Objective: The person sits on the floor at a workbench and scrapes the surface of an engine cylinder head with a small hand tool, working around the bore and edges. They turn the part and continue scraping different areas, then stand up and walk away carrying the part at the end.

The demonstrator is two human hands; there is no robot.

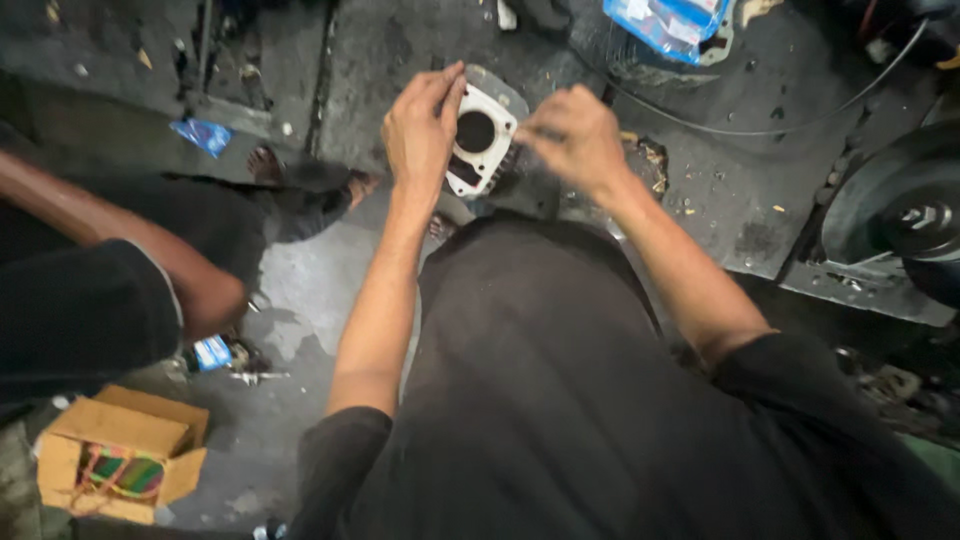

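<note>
A finned metal engine cylinder [478, 150] with a round bore and a pale gasket face is held up in front of me over the dark concrete floor. My left hand [422, 128] grips its left edge, fingers curled over the top. My right hand [572, 135] pinches at its right edge, fingers closed together on the gasket face; whether a small tool is in the fingers is too blurred to tell. My dark trousers fill the lower frame.
Another person sits at the left, with an arm [120, 245] and a sandalled foot [300, 175] showing. An open cardboard box [120, 455] of coloured parts stands at lower left. A black wheel-like machine part [900, 205] is at right, blue packets [665, 22] at top.
</note>
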